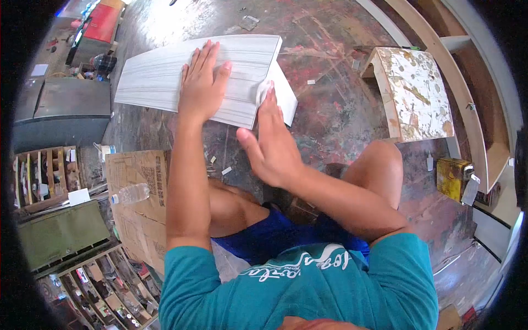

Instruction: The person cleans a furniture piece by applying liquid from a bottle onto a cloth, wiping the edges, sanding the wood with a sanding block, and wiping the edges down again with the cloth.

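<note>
A pale panel with grey wood-grain lines (148,74) is in front of me, with a plain white side face (285,96) at its right end. Flat on top of the panel lies my left hand (202,85), its fingers stretched out and holding nothing. My right hand (275,146) is at the panel's right edge, thumb apart. Its fingertips press a crumpled white cloth (264,92) against that edge, and part of the cloth is hidden under the fingers.
To the right stands a paint-splattered white stool (421,96), with a yellow tin (454,175) and a putty knife (471,190) nearby. On the left, a plastic bottle (131,193) lies on cardboard (137,220), near drawers of tools (102,286). Wooden shelving (467,82) lines the right.
</note>
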`<action>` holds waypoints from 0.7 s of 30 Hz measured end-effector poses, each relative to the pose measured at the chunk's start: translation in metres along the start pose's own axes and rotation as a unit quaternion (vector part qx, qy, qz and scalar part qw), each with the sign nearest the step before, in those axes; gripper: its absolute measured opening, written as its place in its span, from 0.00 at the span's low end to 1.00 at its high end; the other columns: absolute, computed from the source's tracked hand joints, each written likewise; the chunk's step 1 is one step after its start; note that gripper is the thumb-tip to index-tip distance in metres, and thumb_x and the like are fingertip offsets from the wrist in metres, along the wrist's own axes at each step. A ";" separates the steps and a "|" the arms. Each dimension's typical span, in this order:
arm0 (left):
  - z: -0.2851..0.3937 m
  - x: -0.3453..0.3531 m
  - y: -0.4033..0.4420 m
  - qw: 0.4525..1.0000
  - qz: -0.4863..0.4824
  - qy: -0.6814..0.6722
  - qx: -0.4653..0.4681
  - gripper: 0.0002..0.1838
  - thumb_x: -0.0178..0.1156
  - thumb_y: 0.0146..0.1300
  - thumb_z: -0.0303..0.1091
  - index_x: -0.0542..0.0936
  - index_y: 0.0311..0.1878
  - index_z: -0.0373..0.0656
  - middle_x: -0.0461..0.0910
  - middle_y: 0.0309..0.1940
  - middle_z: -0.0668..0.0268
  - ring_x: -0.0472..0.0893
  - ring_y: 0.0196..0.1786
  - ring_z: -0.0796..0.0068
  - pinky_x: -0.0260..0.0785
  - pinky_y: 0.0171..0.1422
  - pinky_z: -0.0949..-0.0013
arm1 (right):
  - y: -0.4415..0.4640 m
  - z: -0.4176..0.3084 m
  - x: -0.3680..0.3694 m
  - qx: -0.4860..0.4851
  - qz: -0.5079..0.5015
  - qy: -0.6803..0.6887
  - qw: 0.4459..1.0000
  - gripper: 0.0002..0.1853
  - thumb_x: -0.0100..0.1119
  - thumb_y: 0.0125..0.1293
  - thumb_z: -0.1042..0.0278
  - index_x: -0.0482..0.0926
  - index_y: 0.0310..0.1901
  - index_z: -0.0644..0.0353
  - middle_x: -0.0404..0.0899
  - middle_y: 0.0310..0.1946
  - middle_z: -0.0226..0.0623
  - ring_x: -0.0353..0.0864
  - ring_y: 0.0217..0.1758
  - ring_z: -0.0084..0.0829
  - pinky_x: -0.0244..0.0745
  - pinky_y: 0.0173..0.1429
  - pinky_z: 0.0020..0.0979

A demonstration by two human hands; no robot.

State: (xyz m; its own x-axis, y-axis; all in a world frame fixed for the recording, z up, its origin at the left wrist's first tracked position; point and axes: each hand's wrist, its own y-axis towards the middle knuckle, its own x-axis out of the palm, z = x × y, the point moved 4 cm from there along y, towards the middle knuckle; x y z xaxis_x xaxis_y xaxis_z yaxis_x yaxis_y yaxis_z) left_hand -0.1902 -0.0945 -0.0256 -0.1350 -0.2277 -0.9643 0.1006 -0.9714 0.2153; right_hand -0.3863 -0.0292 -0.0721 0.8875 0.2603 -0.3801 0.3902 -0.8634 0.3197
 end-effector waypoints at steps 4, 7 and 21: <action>0.002 0.001 -0.002 1.000 -0.003 0.002 0.013 0.36 0.48 0.79 0.59 0.63 0.83 0.51 0.57 0.85 0.63 0.52 0.87 0.55 0.39 0.88 0.46 | 0.079 0.032 -0.031 0.085 -0.023 0.115 0.989 0.50 0.47 0.80 0.43 0.38 0.78 0.85 0.40 0.80 0.78 0.45 0.85 0.68 0.44 0.87 0.51; 0.003 0.000 -0.001 1.000 -0.002 0.001 0.012 0.35 0.48 0.79 0.58 0.63 0.83 0.52 0.57 0.85 0.63 0.53 0.87 0.55 0.39 0.88 0.46 | 0.100 0.042 -0.037 0.040 0.023 0.065 0.997 0.52 0.48 0.79 0.42 0.36 0.78 0.85 0.39 0.79 0.81 0.47 0.84 0.68 0.45 0.86 0.52; -0.012 -0.032 -0.013 0.960 0.221 -0.152 0.080 0.29 0.66 0.70 0.41 0.76 0.71 0.43 0.71 0.76 0.49 0.65 0.81 0.44 0.53 0.85 0.48 | 0.099 0.072 -0.049 0.011 0.104 -0.058 0.993 0.19 0.52 0.80 0.59 0.82 0.48 0.70 0.84 0.40 0.52 0.83 0.42 0.47 0.76 0.49 0.46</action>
State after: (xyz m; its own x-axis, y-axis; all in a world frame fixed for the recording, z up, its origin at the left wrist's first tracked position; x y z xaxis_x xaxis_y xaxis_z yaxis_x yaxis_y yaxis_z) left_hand -0.1753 -0.0737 0.0010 -0.3974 -0.6064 -0.6887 0.0650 -0.7672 0.6380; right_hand -0.4091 -0.1588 -0.0844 0.9132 0.0255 -0.4066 0.1954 -0.9032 0.3822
